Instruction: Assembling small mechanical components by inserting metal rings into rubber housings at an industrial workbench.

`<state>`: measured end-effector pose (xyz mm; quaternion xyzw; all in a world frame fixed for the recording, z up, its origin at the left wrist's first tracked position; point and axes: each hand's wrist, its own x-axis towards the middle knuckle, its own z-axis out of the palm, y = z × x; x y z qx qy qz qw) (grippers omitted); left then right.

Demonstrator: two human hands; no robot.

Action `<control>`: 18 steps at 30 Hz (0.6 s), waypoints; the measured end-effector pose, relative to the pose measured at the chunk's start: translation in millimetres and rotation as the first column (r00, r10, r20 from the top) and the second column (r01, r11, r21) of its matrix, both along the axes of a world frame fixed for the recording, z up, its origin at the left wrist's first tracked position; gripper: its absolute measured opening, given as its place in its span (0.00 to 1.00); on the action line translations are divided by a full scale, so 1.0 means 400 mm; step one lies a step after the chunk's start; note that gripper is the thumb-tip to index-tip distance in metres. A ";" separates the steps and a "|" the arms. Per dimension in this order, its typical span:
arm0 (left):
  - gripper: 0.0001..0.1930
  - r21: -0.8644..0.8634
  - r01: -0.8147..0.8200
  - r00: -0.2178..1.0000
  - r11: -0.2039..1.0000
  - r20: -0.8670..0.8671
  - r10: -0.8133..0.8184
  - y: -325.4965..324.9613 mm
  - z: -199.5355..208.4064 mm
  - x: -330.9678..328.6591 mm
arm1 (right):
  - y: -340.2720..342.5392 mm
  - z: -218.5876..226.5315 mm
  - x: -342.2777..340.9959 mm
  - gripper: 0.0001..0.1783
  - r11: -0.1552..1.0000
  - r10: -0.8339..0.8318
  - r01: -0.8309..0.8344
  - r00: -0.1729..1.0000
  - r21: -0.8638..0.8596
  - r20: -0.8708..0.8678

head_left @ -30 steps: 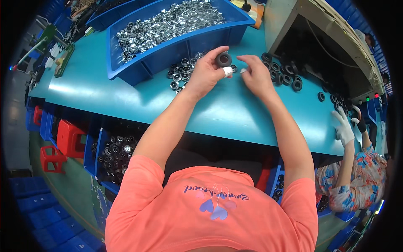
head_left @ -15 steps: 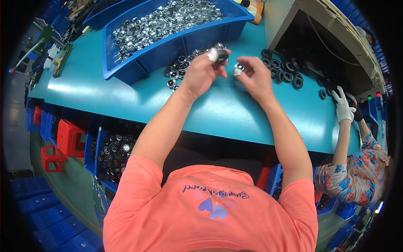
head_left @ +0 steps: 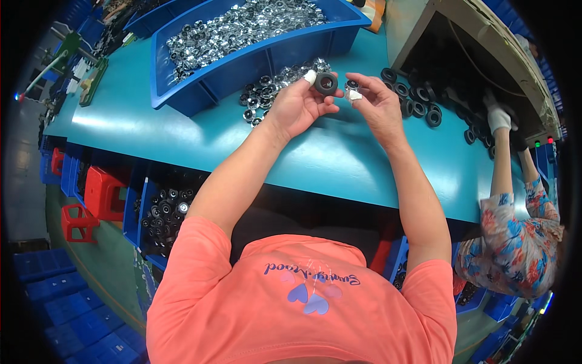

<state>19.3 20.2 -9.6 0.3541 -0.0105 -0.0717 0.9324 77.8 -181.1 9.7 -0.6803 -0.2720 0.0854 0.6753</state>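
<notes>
My left hand pinches a black ring between thumb and fingers, its round hole facing me. White tape wraps the thumb tip. Just to the right, my right hand grips a small shiny metal-and-black hub at its fingertips; white tape covers that thumb too. The two pieces are apart, held above the teal table. Beyond my left hand lies a loose pile of shiny hubs. Several black rings lie on the table to the right of my right hand.
A blue bin full of shiny hubs stands at the back. A box-shaped machine with a dark opening is at the right, where a co-worker's gloved hand reaches in. Below the table edge sits a crate of black wheels; red stools stand left.
My left hand has turned the black ring so its hole faces me. My right hand still holds the hub close by. The co-worker's gloved hands have moved into the machine's opening.
</notes>
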 end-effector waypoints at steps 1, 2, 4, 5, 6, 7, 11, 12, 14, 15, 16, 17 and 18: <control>0.25 0.003 0.000 1.000 1.000 -0.002 0.000 -0.001 -0.002 0.001 | 0.000 -0.002 0.000 0.21 1.000 0.001 -0.001 1.000 -0.003 0.002; 0.24 0.017 -0.008 1.000 1.000 -0.011 0.008 -0.002 -0.003 0.000 | 0.001 -0.005 0.000 0.22 1.000 0.003 -0.003 1.000 -0.006 0.004; 0.24 0.044 -0.021 0.999 0.999 -0.027 0.022 -0.005 -0.004 -0.001 | 0.002 -0.014 0.003 0.22 1.000 -0.008 0.008 1.000 -0.012 0.009; 0.24 0.057 -0.015 0.999 0.998 -0.031 0.017 -0.006 -0.005 -0.001 | 0.003 -0.025 0.006 0.22 1.000 -0.020 0.020 1.000 -0.014 0.012; 0.24 0.069 -0.009 0.999 0.998 -0.035 0.011 -0.006 -0.005 -0.001 | 0.004 -0.030 0.007 0.22 0.999 -0.032 0.032 0.999 -0.016 0.015; 0.25 0.081 -0.004 0.999 0.997 -0.039 0.007 -0.004 -0.006 -0.002 | 0.006 -0.028 0.005 0.21 0.999 -0.036 0.036 0.999 0.000 -0.007; 0.24 0.126 -0.030 0.999 0.992 -0.035 0.034 -0.008 0.001 -0.007 | 0.009 -0.014 -0.003 0.20 0.998 -0.061 0.060 0.998 -0.034 -0.022; 0.24 0.144 -0.044 0.998 0.989 -0.036 0.050 -0.010 0.002 -0.008 | 0.007 -0.012 -0.004 0.20 0.995 -0.069 0.068 0.998 -0.068 -0.007; 0.24 0.186 -0.058 0.998 0.981 -0.029 0.065 -0.015 0.007 -0.010 | 0.008 -0.016 -0.003 0.21 0.996 -0.065 0.066 0.998 -0.062 0.013; 0.24 0.211 -0.058 0.998 0.976 -0.022 0.064 -0.018 0.010 -0.012 | 0.008 -0.020 -0.003 0.21 0.996 -0.063 0.064 0.998 -0.060 0.023; 0.24 0.235 -0.057 0.998 0.970 -0.015 0.063 -0.020 0.012 -0.014 | 0.009 -0.024 -0.001 0.22 0.994 -0.064 0.070 0.995 -0.081 0.081; 0.23 0.262 -0.067 0.998 0.963 -0.005 0.070 -0.021 0.012 -0.015 | 0.010 -0.029 0.001 0.22 0.992 -0.063 0.078 0.988 -0.101 0.138; 0.23 0.289 -0.076 0.997 0.954 0.005 0.077 -0.022 0.012 -0.016 | 0.010 -0.030 0.001 0.23 0.989 -0.062 0.087 0.979 -0.121 0.195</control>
